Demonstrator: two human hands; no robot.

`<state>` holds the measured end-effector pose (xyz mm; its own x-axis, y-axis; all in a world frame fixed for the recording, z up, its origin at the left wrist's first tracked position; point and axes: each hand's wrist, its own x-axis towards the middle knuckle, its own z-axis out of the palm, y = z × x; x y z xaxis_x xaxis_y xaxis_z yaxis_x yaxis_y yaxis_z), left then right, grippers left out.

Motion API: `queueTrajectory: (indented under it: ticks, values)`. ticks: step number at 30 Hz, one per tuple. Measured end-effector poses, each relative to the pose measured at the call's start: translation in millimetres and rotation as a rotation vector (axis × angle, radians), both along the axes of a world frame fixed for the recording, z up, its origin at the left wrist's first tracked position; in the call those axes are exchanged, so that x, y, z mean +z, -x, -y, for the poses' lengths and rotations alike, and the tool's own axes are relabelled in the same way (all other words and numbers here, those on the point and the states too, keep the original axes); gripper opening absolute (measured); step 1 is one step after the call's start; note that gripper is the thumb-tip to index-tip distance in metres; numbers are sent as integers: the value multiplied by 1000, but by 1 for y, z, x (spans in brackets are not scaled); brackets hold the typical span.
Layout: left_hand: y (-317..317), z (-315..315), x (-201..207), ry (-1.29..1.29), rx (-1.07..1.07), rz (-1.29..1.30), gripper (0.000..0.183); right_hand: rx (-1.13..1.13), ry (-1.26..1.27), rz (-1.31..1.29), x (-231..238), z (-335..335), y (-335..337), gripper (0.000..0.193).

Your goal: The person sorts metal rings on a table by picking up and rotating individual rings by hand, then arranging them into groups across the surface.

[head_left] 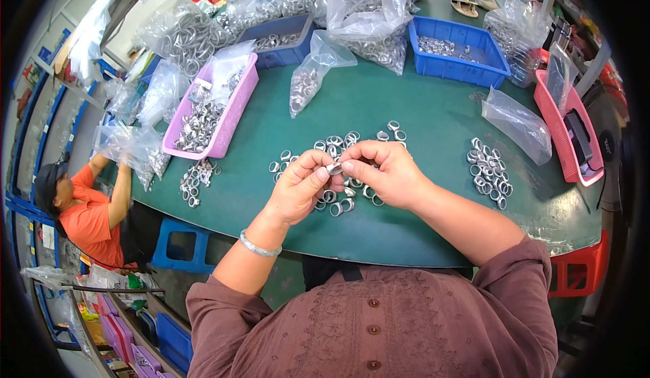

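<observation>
Over the near middle of the green table, my left hand (298,187) and my right hand (393,175) meet, both pinching one silver ring (334,169) between thumbs and forefingers. Beneath and around them lie loose silver rings (336,209), partly hidden by my fingers. Off to the right is a separate pile of rings (489,171). A smaller heap of metal rings (192,187) sits on the left by a pink basket (226,134) that holds more metal pieces.
Blue trays (467,73) and bulging clear bags (372,23) of metal parts line the far side. A red-pink basket (569,134) stands at the right edge beside an empty-looking plastic bag (518,126). At the left, a co-worker in an orange shirt (91,215) handles a bag.
</observation>
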<state>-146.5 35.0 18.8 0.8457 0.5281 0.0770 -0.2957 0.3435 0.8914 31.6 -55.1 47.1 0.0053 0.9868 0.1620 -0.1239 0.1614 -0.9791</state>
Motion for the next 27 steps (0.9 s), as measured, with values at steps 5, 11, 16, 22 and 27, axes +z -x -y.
queueTrajectory:
  ticks: [5, 11, 16, 22, 27]
  values:
    - [-3, 3, 0, 30, 19, -2, 13, -40, 30, 22, -11, -2, -3, 13]
    - [-8, 5, 3, 43, 73, -86, 13, 5, 119, 17, -12, -2, -9, 16]
    - [-9, 5, 3, 95, 70, -81, 14, 21, 132, -49, -13, -2, -9, 16]
    - [-10, 5, 1, 129, 68, -80, 17, 7, 112, -15, -8, 0, -7, 15]
    - [-10, 4, -1, 114, 67, -40, 18, 0, 21, 65, -5, 1, -6, 11]
